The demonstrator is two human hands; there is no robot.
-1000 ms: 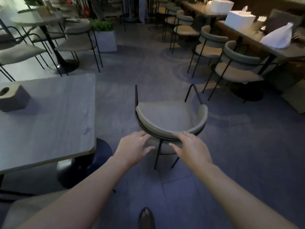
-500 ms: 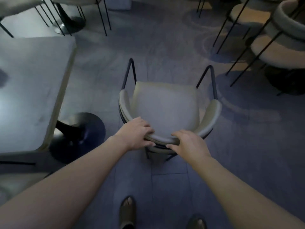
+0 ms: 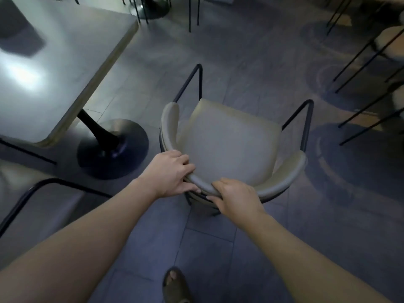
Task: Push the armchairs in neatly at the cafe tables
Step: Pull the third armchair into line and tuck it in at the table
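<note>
A beige armchair (image 3: 227, 141) with a curved padded backrest and thin black metal legs stands on the floor in front of me, its seat facing away and turned slightly to the right. My left hand (image 3: 172, 173) grips the backrest's left curve, fingers wrapped over the top. My right hand (image 3: 234, 197) clasps the backrest's middle, close beside the left hand. The grey square cafe table (image 3: 54, 68) on a black pedestal base (image 3: 113, 149) stands to the chair's left, apart from it.
Another armchair (image 3: 43, 206) sits at the near left, tucked by the table. Black legs of other chairs (image 3: 360, 66) cross the right side, and a second pedestal base (image 3: 150, 7) shows at the top. My sandalled foot (image 3: 175, 285) is below on the tiled floor.
Both hands went from hovering behind the backrest to gripping it. The view tilted down and the chair has turned slightly, its front swinging right while the table came closer on the left.
</note>
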